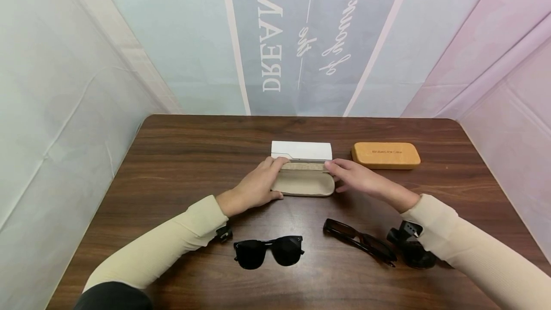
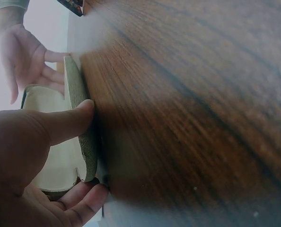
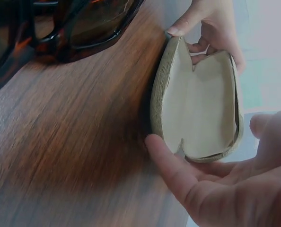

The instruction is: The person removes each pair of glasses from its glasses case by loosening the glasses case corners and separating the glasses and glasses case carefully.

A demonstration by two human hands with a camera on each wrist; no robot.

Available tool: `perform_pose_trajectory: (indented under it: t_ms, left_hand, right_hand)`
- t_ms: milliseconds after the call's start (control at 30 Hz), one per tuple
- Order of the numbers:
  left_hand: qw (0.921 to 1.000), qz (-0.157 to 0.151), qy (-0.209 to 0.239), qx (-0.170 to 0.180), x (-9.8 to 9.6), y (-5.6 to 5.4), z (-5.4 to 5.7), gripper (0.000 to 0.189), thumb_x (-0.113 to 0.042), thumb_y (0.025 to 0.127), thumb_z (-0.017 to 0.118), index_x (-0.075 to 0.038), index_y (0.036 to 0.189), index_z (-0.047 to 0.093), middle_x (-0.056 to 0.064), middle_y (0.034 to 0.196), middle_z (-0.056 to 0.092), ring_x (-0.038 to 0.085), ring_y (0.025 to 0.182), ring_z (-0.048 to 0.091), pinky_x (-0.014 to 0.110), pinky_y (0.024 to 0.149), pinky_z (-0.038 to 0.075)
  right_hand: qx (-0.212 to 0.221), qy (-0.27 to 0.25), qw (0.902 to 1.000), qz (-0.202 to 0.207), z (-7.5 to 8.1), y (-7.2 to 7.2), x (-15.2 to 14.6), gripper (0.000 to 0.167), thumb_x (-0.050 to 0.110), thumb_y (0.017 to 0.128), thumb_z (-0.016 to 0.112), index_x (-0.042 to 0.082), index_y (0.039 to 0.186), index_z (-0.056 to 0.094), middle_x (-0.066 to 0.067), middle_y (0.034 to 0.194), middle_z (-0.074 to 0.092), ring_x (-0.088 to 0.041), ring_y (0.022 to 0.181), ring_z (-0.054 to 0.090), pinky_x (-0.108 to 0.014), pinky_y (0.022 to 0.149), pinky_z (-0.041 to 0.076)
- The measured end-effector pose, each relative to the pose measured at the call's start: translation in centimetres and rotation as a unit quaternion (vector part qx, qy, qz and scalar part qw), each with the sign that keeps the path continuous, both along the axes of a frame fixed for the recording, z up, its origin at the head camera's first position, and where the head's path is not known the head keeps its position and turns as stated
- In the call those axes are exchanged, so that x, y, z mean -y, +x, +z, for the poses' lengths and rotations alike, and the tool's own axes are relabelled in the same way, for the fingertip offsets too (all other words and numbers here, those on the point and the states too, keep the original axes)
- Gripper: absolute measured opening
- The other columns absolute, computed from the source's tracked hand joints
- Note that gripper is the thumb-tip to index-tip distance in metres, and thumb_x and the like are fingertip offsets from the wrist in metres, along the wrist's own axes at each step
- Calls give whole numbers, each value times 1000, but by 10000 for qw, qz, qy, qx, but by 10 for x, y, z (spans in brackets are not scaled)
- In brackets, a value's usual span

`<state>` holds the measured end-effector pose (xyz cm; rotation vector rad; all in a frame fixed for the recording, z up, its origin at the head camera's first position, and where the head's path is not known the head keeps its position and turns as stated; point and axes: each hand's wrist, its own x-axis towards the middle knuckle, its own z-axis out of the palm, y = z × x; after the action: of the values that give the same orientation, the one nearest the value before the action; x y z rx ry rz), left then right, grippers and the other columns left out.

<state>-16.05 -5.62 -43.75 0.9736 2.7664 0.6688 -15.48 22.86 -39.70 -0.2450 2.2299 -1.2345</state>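
Note:
An opened glasses case [image 1: 303, 183] with a pale beige lining lies at mid-table, its lid raised on the far side. My left hand [image 1: 254, 183] grips its left end. In the left wrist view the thumb presses the near wall of the case [image 2: 82, 137], with fingers curled around the end. At the right end is my right hand [image 1: 355, 176], its fingers extended. The right wrist view shows a fingertip of that hand [image 3: 235, 184] right at the case's lower corner. Nothing lies inside the case [image 3: 206, 104].
Behind the opened case stands a white case [image 1: 301, 149]; an orange-tan case [image 1: 385, 155] lies to its right. Nearer are black sunglasses [image 1: 269, 252] and tortoiseshell glasses [image 1: 360, 242]. Another dark pair of glasses [image 1: 416, 255] is partly hidden by the right sleeve. Fabric walls surround the wooden table [image 1: 193, 147].

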Motion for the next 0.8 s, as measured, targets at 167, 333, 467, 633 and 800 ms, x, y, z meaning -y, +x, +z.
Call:
perform_pose_trajectory:
  t_ms: [167, 333, 467, 633, 800]
  left_hand:
    - [10000, -62, -50, -29, 0, 0, 0, 87, -22, 83, 87, -13, 152, 35, 18, 132, 52, 29, 121, 53, 39, 99, 50]
    - [9999, -70, -92, -61, 0, 0, 0, 86, -23, 83, 87, -12, 152, 35, 18, 131, 52, 28, 119, 54, 40, 98, 50]
    - [9999, -62, -38, -137, 0, -1, -1, 85, -23, 83, 88, -13, 150, 37, 17, 130, 53, 28, 119, 54, 41, 99, 50]
    - [9996, -104, 22, -243, 1, -2, -3, 85, -23, 81, 88, -12, 149, 39, 16, 129, 55, 27, 119, 55, 40, 101, 48]
    - [9990, -172, 131, -396, 1, -3, -3, 84, -22, 78, 91, -12, 146, 44, 14, 128, 58, 26, 117, 58, 40, 101, 48]
  right_hand:
    - [-73, 51, 10000, -25, -2, 0, 4, 82, 54, 108, 35, -17, 149, 30, -36, 139, 48, -45, 123, 55, -43, 88, 58]
    - [16, 6, 10000, -78, -5, -2, 4, 75, 48, 110, 37, -16, 149, 33, -35, 139, 49, -45, 124, 55, -43, 88, 57]
    - [143, -82, 9997, -155, -7, -5, 4, 66, 39, 111, 41, -14, 149, 34, -33, 141, 49, -45, 126, 53, -44, 91, 56]
    - [206, -173, 9995, -165, -8, -6, 4, 61, 35, 111, 43, -14, 148, 38, -31, 136, 54, -42, 123, 56, -44, 91, 56]
    - [250, -222, 9993, -158, -8, -7, 4, 57, 31, 111, 44, -14, 145, 41, -30, 134, 55, -42, 123, 56, -45, 92, 56]
